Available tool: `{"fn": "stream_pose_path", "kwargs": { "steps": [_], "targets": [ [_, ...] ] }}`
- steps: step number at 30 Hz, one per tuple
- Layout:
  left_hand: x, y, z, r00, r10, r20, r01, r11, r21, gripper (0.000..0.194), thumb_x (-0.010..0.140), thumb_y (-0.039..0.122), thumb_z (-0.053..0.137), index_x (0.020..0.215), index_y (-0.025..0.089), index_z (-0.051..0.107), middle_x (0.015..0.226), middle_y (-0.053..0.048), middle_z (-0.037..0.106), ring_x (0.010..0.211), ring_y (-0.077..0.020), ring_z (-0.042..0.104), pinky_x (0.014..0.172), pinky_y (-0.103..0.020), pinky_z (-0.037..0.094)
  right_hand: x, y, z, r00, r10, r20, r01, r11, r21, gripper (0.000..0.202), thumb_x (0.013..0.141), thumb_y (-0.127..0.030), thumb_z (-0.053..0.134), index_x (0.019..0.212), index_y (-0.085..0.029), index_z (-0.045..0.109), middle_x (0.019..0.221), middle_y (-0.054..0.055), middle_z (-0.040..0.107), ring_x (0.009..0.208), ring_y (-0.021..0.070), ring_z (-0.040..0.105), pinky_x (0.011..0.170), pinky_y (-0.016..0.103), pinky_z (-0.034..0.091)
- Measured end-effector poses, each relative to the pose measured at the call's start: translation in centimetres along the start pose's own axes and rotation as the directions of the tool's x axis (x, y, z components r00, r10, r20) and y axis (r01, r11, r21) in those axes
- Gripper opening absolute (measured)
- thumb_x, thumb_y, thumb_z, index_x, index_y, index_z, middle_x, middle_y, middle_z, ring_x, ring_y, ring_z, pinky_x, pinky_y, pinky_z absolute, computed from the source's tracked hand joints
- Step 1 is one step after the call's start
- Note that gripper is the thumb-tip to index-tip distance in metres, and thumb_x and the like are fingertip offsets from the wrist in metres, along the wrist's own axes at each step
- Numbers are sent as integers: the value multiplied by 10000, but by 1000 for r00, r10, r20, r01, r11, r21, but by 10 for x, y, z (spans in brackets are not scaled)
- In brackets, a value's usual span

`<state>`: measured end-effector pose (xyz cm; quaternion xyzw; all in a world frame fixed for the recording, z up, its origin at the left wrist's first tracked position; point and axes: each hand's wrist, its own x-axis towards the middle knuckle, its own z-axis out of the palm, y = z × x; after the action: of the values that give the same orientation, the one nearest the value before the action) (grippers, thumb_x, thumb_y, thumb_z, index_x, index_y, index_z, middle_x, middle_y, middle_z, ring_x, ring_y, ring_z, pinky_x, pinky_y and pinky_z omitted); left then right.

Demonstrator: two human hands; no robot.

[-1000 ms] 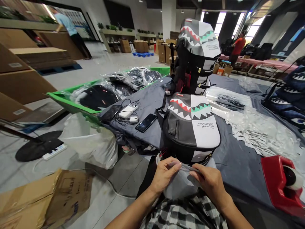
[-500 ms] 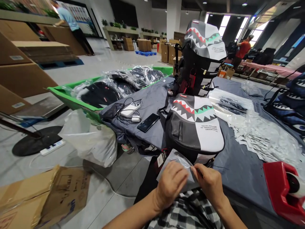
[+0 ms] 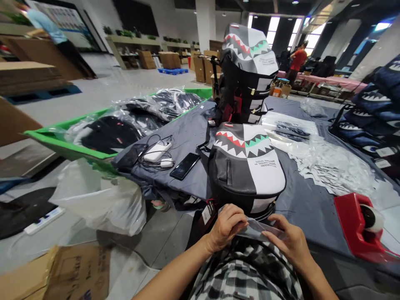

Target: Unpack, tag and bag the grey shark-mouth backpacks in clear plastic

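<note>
left hand [image 3: 227, 228]: grip clamped on clear plastic [image 3: 256, 230] | right hand [image 3: 293, 242]: grip likewise | backpack [image 3: 248, 168] just beyond

1. Front backpack [image 3: 250, 166]: a small dark print block on its pale panel; "CENTRAL NY" and "MIDTOWN" can be made out, the remaining characters being too blurred to read surely.
2. Rear backpack [image 3: 250, 54]: a similar print block on the pale side, too small to read.
3. White hang tag [image 3: 206, 212] beside the front backpack: illegible print.
4. Cardboard box [image 3: 78, 273]: dark handwriting, illegible.
5. Wall display board [image 3: 67, 21]: contents unreadable.
</note>
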<state>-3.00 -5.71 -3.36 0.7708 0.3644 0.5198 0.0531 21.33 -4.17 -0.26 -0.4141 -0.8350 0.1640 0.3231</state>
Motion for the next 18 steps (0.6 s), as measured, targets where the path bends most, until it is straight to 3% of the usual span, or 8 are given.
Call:
{"fn": "stream_pose_path", "kwargs": {
  "steps": [3, 6, 9, 12, 16, 18],
  "targets": [
    [-2, -1, -1, 1000, 27, -4, -27, 999, -20, 66, 986, 190, 557, 946, 179, 608, 853, -21, 635, 808, -136, 566, 765, -268, 448, -14, 16, -17, 965, 247, 92, -260, 950, 172, 377, 895, -546, 628, 768, -192, 653, 672, -5, 652, 605, 143, 614, 564, 224, 468],
    [-4, -3, -3, 999, 49, 0, -49, 999, -18, 80, 956, 124, 576, 968, 189, 620, 869, -20, 641, 824, -138, 583, 770, -266, 466, -11, 27, -19, 912, 409, 45, -399, 852, 341, 434, 848, -590, 643, 706, -179, 636, 647, 0, 612, 612, 147, 566, 567, 239, 448],
    [-8, -6, -6, 999, 36, 22, -36, 999, -19, 112, 943, 111, 577, 979, 203, 630, 871, -20, 643, 808, -141, 599, 747, -271, 485, 5, 36, -5, 853, 519, -53, -423, 747, 512, 462, 787, -632, 675, 719, -178, 624, 630, -9, 573, 587, 136, 512, 550, 243, 420],
    [-13, -9, -6, 999, 39, 36, -40, 999, 26, 144, 932, 109, 592, 1012, 218, 640, 878, -16, 636, 794, -141, 605, 727, -273, 494, 24, 44, 14, 831, 547, -102, -392, 706, 590, 475, 746, -638, 702, 674, -182, 593, 607, -24, 532, 581, 126, 480, 556, 245, 408],
    [-16, -5, -3, 996, -2, 94, -15, 983, 182, 261, 953, 129, 588, 1187, 228, 645, 896, -22, 613, 805, -145, 583, 735, -277, 474, 33, 50, 30, 825, 532, -191, -350, 745, 568, 493, 709, -657, 726, 683, -187, 578, 623, -28, 536, 597, 130, 489, 582, 255, 430],
    [-14, -1, -2, 992, -32, 123, 4, 975, 221, 247, 970, 148, 570, 1189, 227, 654, 897, -26, 609, 804, -148, 566, 735, -281, 454, 29, 50, 33, 782, 519, -344, -331, 815, 476, 474, 719, -635, 744, 746, -192, 579, 665, -25, 552, 610, 134, 500, 587, 259, 445]
  ]
}}
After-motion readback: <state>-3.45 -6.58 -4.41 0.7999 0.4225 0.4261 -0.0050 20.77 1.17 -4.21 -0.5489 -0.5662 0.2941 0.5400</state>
